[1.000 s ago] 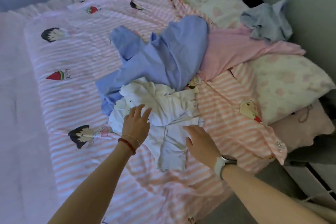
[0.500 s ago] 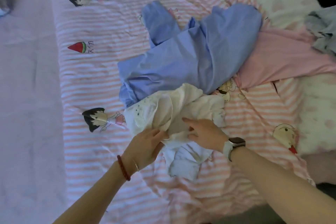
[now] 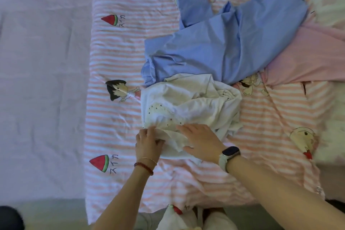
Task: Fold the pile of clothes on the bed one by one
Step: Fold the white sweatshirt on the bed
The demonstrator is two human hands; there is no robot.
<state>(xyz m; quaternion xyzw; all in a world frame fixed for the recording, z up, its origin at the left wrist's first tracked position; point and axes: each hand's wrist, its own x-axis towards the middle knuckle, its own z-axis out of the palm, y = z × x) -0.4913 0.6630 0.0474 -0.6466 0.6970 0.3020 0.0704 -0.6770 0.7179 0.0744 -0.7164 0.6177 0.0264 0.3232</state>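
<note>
To the far left, a plain pale pink sheet [image 3: 41, 84] covers the bed, and beside it lies the pink-and-white striped quilt [image 3: 115, 58] printed with watermelon slices and cartoon children. My left hand [image 3: 147, 143], a red bead bracelet and a thin bangle at its wrist, pinches the near left edge of the white garment [image 3: 192, 104], thumb and curled fingers bunching the cloth. That garment sits crumpled on the quilt just in front of me, with small dark dots on its left part. My right hand [image 3: 200, 141], with a smartwatch on its wrist, lies on the garment's near edge just right of the other, fingers straight and spread, pressing the cloth flat and grasping nothing. Beyond the white garment, touching its far side, is the blue garment [image 3: 224, 43], loosely heaped. Further right, a pink garment [image 3: 306, 56] runs out from under the blue one toward the right edge of view.
</note>
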